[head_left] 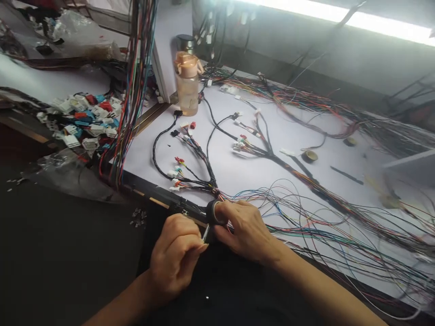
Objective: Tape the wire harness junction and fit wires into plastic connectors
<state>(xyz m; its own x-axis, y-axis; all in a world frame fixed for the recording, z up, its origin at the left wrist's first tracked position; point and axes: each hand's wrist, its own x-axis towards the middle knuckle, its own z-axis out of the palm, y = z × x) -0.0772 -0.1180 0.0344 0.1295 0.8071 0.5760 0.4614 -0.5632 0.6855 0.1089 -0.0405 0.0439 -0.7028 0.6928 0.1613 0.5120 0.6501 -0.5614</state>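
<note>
My right hand [243, 228] is closed around a roll of black tape [210, 213], with the fingertips at its ring. Just left of it, my left hand [178, 253] is closed in a pinch. A short, pale, shiny strip runs between its fingertips and the roll; whether it is tape or wire I cannot tell. Both hands are at the table's front edge. Right behind the roll lies a wire harness [212, 183], its black-wrapped branches spread on the table and ending in white, red and black connectors. Loose coloured wires [306, 233] trail from it to the right.
A second harness [272, 156] lies farther back. A bottle with an orange lid [186, 86] stands at the back left, near a hanging wire bundle [136, 81]. Connectors [91, 115] are heaped on the left. A tape roll [309, 156] rests on the white table [217, 165].
</note>
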